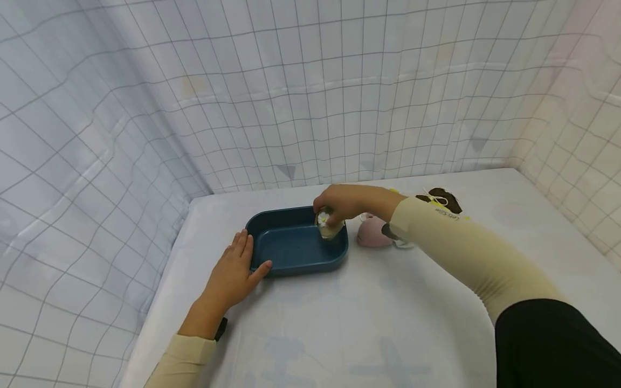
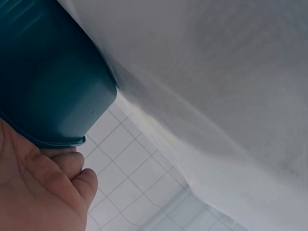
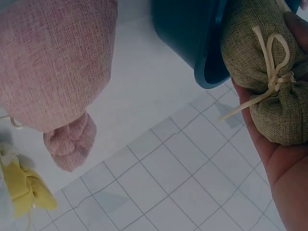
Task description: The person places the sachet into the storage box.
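Olive pouch (image 3: 262, 72) gripped in your right hand (image 1: 346, 203) over tray (image 1: 296, 267) | left hand (image 1: 233, 275) flat, steadying tray | next: lower, release inside.

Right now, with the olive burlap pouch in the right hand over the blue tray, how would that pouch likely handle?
The olive pouch looks soft: its cloth bulges and creases in the right hand, so it probably deforms rather than rolls. The coarse weave likely grips well, not slippery. Its tied cord suggests the filling stays in if dropped into the tray.
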The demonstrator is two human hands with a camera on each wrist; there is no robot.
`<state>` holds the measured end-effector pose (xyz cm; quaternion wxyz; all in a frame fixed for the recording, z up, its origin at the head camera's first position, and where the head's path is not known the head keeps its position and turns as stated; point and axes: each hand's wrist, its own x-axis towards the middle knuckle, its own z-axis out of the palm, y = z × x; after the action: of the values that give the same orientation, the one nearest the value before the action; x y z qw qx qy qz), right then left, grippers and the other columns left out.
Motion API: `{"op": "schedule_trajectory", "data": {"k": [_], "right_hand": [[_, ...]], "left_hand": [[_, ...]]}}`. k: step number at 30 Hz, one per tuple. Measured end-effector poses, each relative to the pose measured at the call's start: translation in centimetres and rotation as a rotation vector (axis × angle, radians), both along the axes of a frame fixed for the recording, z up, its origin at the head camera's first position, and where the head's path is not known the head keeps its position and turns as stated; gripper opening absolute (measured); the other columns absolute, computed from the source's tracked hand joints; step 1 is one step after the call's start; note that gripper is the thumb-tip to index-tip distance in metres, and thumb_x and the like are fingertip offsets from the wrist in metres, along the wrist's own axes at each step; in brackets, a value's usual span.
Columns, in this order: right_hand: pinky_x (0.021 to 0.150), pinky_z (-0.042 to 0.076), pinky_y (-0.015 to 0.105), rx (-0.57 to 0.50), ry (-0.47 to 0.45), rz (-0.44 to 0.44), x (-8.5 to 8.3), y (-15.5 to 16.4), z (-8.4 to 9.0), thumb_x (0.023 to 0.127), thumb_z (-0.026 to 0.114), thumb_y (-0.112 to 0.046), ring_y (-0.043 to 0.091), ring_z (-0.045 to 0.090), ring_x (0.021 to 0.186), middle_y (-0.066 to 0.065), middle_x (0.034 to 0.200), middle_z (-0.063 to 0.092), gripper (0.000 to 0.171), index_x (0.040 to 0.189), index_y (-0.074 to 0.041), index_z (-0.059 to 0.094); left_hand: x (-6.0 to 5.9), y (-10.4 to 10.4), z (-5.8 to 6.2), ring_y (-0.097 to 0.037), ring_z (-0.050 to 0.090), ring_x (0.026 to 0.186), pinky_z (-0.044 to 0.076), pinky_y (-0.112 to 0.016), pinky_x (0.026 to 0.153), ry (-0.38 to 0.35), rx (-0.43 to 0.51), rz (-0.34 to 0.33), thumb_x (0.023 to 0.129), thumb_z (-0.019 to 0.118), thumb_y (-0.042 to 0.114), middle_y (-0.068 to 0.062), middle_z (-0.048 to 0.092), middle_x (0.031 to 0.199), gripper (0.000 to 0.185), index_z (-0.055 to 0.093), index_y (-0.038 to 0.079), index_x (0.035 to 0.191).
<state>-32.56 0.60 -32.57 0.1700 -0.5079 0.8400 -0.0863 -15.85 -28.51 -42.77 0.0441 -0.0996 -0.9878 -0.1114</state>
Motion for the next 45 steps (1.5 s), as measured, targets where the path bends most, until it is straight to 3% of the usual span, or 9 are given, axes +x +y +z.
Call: {"op": "schedule_trajectory", "data": {"k": [11,21,30,36,41,45], "right_hand": [[0.100,0.046,0.037,0.057,0.001,-0.057,-0.7,-0.5,-2.2,0.092,0.072,-0.018,0.019,0.057,0.114,0.003,0.124,0.065,0.036,0.126,-0.011,0.065],[0.096,0.048,0.035,0.130,0.130,-0.044,-0.7,-0.9,-4.2,0.093,0.072,-0.028,0.017,0.059,0.112,0.001,0.123,0.065,0.036,0.126,-0.015,0.065],[0.100,0.047,0.037,0.024,0.047,-0.065,-1.0,0.1,-2.5,0.092,0.072,-0.017,0.022,0.057,0.117,0.006,0.126,0.064,0.036,0.126,-0.007,0.065],[0.106,0.042,0.040,-0.023,0.036,-0.130,-1.4,2.4,-1.5,0.093,0.073,-0.023,0.024,0.050,0.128,0.007,0.135,0.058,0.043,0.132,-0.008,0.062],[0.086,0.055,0.037,-0.088,-0.039,-0.230,-1.4,5.1,-1.6,0.092,0.073,-0.023,0.028,0.054,0.124,0.008,0.137,0.055,0.046,0.135,-0.011,0.060],[0.078,0.056,0.034,-0.172,-0.086,-0.290,-1.0,7.2,-1.9,0.093,0.073,-0.021,0.026,0.060,0.116,0.009,0.135,0.057,0.045,0.135,-0.011,0.060]], "left_hand": [[-0.3,0.4,0.2,-0.041,0.011,0.149,0.018,-0.056,0.117,0.016,-0.005,-0.013,0.100,0.047,0.058,-0.027,0.012,0.161,0.091,0.021,-0.012,0.152],[-0.5,0.4,0.1,-0.041,0.010,0.149,0.017,-0.056,0.117,0.019,-0.008,-0.009,0.100,0.046,0.059,-0.026,0.012,0.161,0.092,0.021,-0.012,0.152],[-0.4,0.3,0.1,-0.042,0.010,0.149,0.016,-0.056,0.117,0.006,-0.004,0.002,0.100,0.045,0.060,-0.027,0.012,0.161,0.092,0.020,-0.012,0.152],[-0.3,0.3,0.2,-0.042,0.009,0.149,0.016,-0.056,0.117,0.004,-0.001,0.004,0.100,0.045,0.059,-0.027,0.011,0.161,0.092,0.019,-0.013,0.152],[-0.2,0.2,0.1,-0.042,0.009,0.149,0.016,-0.056,0.117,-0.004,-0.001,0.008,0.101,0.045,0.058,-0.027,0.011,0.161,0.092,0.019,-0.013,0.152],[-0.2,0.2,0.0,-0.041,0.009,0.149,0.016,-0.057,0.117,-0.010,-0.006,0.009,0.100,0.045,0.059,-0.027,0.011,0.161,0.092,0.019,-0.012,0.153]]}}
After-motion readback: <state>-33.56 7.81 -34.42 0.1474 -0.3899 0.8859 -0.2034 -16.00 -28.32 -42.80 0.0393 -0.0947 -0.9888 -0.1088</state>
